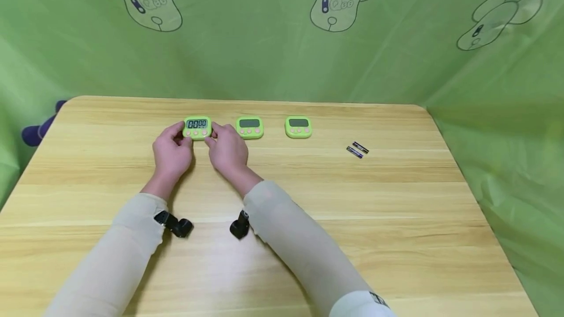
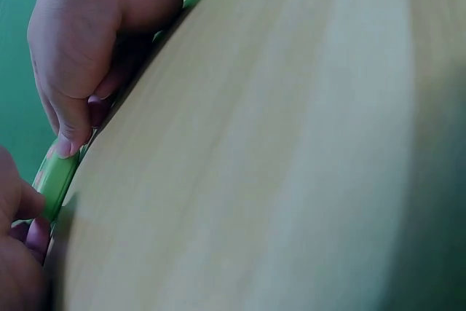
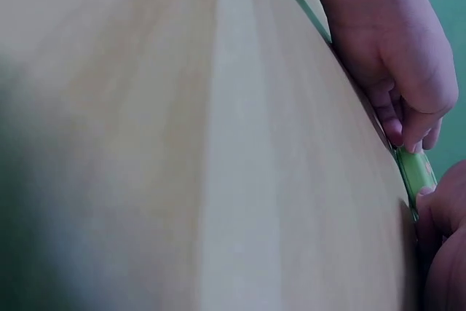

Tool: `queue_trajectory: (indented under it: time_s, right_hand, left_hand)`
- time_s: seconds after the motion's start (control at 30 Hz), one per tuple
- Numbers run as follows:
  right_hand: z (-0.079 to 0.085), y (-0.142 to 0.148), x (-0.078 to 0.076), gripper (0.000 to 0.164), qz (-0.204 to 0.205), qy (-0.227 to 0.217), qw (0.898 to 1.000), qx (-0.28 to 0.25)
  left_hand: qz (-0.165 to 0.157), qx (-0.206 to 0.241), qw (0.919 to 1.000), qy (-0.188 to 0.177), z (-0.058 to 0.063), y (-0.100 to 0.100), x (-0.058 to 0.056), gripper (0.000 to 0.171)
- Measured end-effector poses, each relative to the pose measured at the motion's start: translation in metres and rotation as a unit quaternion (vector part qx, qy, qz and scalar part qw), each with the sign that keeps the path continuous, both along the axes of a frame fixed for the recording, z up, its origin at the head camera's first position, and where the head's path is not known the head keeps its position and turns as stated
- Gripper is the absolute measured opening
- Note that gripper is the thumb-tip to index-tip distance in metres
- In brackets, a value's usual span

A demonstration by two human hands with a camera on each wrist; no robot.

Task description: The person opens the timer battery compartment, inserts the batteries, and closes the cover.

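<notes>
A green digital timer (image 1: 197,127) with pink buttons lies at the far left of the table, its screen showing 00:00. My left hand (image 1: 173,154) grips its left edge with thumb and fingers. From the other side my right hand (image 1: 228,150) pinches the right edge. In the left wrist view the timer's green side (image 2: 60,180) shows between both hands' fingertips; the right wrist view shows its green side (image 3: 416,174) too. A second green timer (image 1: 249,127) with a blank screen lies just right of my right hand. Further right is a third blank-screened timer (image 1: 298,126).
Two small dark batteries (image 1: 357,149) lie side by side right of the timers. The wooden table (image 1: 352,238) ends at a back edge close behind the timers. A green curtain (image 1: 246,62) with printed bear heads hangs behind it.
</notes>
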State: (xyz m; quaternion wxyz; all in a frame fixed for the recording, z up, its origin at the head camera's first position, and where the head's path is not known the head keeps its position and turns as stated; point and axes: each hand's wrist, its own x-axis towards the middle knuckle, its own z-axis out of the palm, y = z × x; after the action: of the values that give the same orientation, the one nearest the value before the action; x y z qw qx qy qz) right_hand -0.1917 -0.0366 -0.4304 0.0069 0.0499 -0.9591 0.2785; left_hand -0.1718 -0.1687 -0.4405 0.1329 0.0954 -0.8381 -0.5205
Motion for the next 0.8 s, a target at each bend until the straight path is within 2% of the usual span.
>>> queue_trajectory:
  time_s: [0.17, 0.3, 0.37, 0.43, 0.5, 0.6, 0.7, 0.8]
  right_hand:
    - [0.001, -0.001, 0.000, 0.047, 0.003, 0.009, 1.000, 0.009]
    - [-0.001, 0.000, 0.002, 0.044, 0.005, 0.021, 1.000, -0.004]
    - [-0.003, 0.003, 0.005, 0.046, 0.009, 0.032, 0.999, -0.023]
    - [-0.005, 0.006, 0.009, 0.048, 0.021, 0.050, 0.997, -0.058]
    - [-0.007, 0.011, 0.014, 0.045, 0.038, 0.066, 0.992, -0.103]
    - [-0.009, 0.021, 0.021, 0.039, 0.069, 0.081, 0.979, -0.174]
    - [-0.010, 0.035, 0.028, 0.035, 0.089, 0.087, 0.966, -0.227]
    - [-0.010, 0.054, 0.034, 0.032, 0.098, 0.089, 0.956, -0.261]
  left_hand:
    - [0.006, 0.005, 0.9999, -0.009, -0.001, 0.001, -0.001, 0.043]
    - [0.020, 0.024, 0.9995, -0.012, 0.000, 0.001, 0.001, 0.044]
    - [0.039, 0.043, 0.9982, -0.013, 0.000, 0.002, 0.004, 0.045]
    - [0.073, 0.064, 0.9952, -0.001, -0.001, 0.004, 0.007, 0.045]
    - [0.111, 0.088, 0.9898, 0.015, -0.002, 0.006, 0.010, 0.044]
    - [0.156, 0.104, 0.9817, 0.035, -0.003, 0.009, 0.015, 0.041]
    - [0.168, 0.113, 0.9786, 0.037, -0.001, 0.017, 0.022, 0.040]
    - [0.166, 0.113, 0.9783, 0.052, 0.000, 0.030, 0.031, 0.037]
